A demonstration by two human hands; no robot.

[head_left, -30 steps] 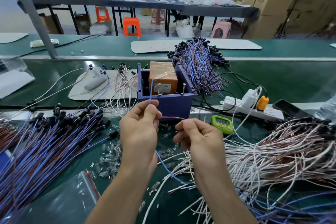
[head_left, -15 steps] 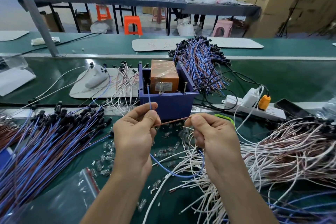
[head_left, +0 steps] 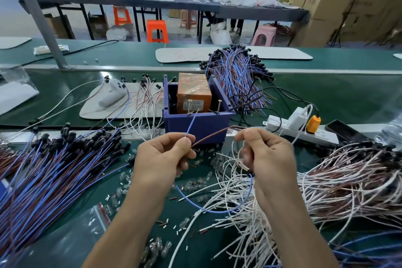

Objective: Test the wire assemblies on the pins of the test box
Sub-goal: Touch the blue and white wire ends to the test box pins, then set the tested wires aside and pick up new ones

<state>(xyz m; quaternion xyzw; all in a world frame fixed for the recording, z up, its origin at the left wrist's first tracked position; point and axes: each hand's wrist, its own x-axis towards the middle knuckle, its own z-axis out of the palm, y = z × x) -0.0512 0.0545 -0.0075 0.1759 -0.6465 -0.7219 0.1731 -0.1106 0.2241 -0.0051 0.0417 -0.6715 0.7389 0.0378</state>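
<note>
Head view: left hand (head_left: 161,159) pinches blue wire (head_left: 190,125); right hand (head_left: 268,154) pinches brown wire (head_left: 214,135); two pins (head_left: 189,107).

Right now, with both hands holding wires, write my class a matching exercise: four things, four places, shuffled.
1 blue wire
2 brown wire
3 test box
4 power strip

A right of the box
B stretched between left hand and right hand
C rising from the left hand toward the pins
D behind both hands

Pairs: 1-C, 2-B, 3-D, 4-A
</note>
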